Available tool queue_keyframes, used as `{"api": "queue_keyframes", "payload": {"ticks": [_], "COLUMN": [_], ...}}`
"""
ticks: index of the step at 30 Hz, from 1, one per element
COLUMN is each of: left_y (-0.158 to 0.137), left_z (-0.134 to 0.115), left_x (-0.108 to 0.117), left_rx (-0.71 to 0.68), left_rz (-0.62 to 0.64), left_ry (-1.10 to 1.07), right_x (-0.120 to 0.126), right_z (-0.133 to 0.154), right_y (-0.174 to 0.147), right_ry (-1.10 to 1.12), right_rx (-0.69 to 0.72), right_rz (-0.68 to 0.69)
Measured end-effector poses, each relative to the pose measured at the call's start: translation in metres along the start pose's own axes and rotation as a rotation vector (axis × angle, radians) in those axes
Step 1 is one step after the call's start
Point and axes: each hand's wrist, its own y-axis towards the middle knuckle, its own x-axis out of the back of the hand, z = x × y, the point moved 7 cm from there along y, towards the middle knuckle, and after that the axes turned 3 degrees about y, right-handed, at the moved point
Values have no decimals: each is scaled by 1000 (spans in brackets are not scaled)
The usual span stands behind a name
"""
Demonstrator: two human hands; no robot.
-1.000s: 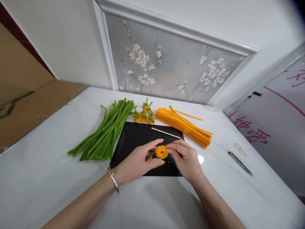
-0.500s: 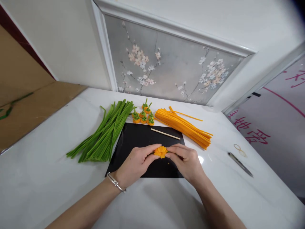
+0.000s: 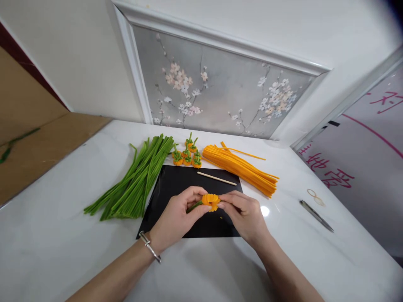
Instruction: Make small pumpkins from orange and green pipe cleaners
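Note:
Between my two hands is a small orange pipe-cleaner pumpkin (image 3: 210, 200) with looped ribs and a green stem pointing left. My left hand (image 3: 181, 212) pinches it from the left, the green stem lying inside the fingers. From the right, the thumb and forefinger of my right hand (image 3: 244, 209) press on its edge. Below them lies a black mat (image 3: 179, 180) with a pale wooden stick (image 3: 216, 178) across its upper part. Beyond the mat stand several finished-looking orange pumpkins (image 3: 187, 157) with green tops.
Left of the mat lies a bundle of green pipe cleaners (image 3: 135, 184); an orange bundle (image 3: 241, 167) lies at the back right. Tweezers (image 3: 316, 215) and thin rings (image 3: 315, 197) rest farther right. A framed floral panel (image 3: 220, 84) rises behind the white table (image 3: 63, 251).
The orange pumpkin has turned in my fingers, so its green stem now shows at the left. My left fingers have opened slightly around it. The view has shifted a little.

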Motion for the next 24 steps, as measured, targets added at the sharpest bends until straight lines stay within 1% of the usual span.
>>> {"api": "queue_keyframes", "payload": {"ticks": [4, 6, 11, 15, 18, 20, 24], "left_y": [2, 2, 0, -2, -3, -2, -2], "left_z": [1, 5, 14, 11, 7, 7, 8], "left_x": [2, 3, -3, -6, -8, -9, -15], "left_rx": [42, 79, 160, 172, 182, 204, 256], "left_rz": [-48, -78, -89, -81, -43, 5, 200], "left_ry": [-104, -172, -306, -366, -402, -407, -425], "right_x": [-4, -6, -6, -5, -4, -1, 3], "right_z": [2, 4, 11, 13, 10, 6, 1], "right_y": [0, -1, -2, -2, -1, -1, 1], "right_ry": [7, -8, -60, -58, -37, -22, 3], "right_rx": [12, 27, 90, 95, 68, 49, 29], "right_rz": [75, 84, -4, -29, -34, -50, -66]}}
